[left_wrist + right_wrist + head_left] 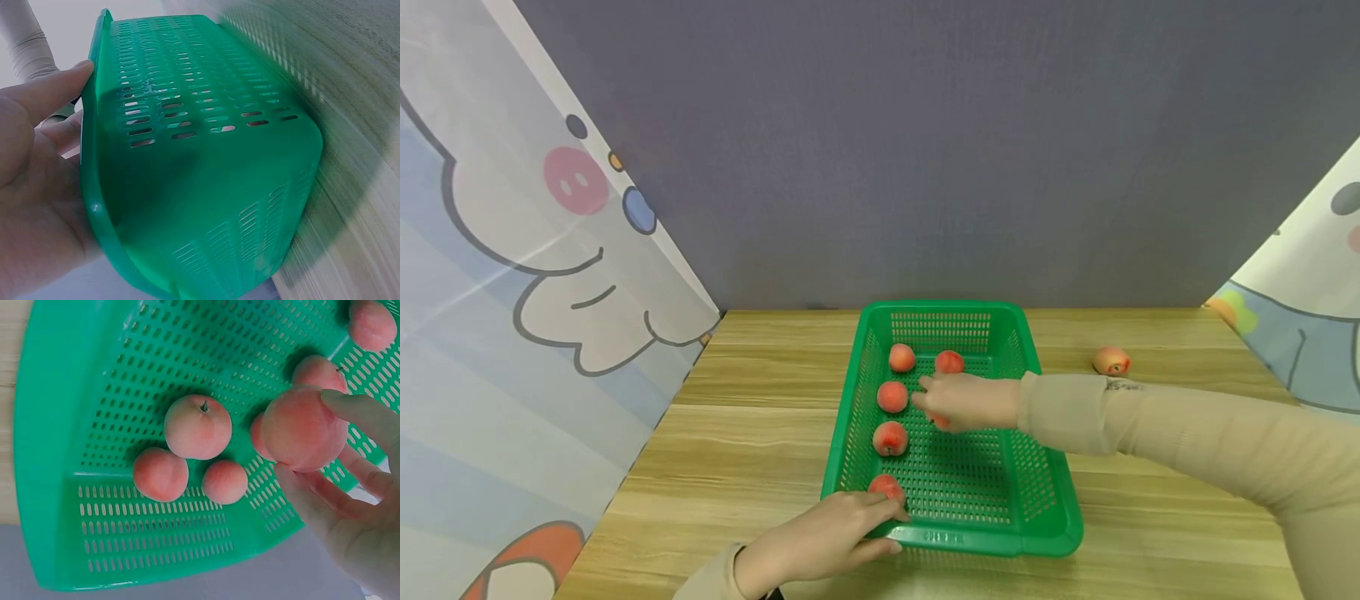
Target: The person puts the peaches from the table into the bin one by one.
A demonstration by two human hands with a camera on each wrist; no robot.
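A green plastic basket (955, 540) with slotted walls stands on the table. My right hand (958, 400) is over its middle, holding a peach (305, 428) between thumb and fingers above the basket floor. Inside lie several pinkish-red peaches: one (891, 438) on the left side, one (902, 357) at the far left and another (950, 362) at the far end. At the near left corner my left hand (827, 537) grips the basket rim (90, 156), thumb outside. Its fingers partly cover a peach (885, 486) in that corner.
A yellowish-red peach (1111, 360) lies on the wooden table (752, 433) to the right of the basket, beyond my right sleeve. A grey wall (925, 150) rises behind the table. Printed cartoon sheets (497, 275) border the left and right sides.
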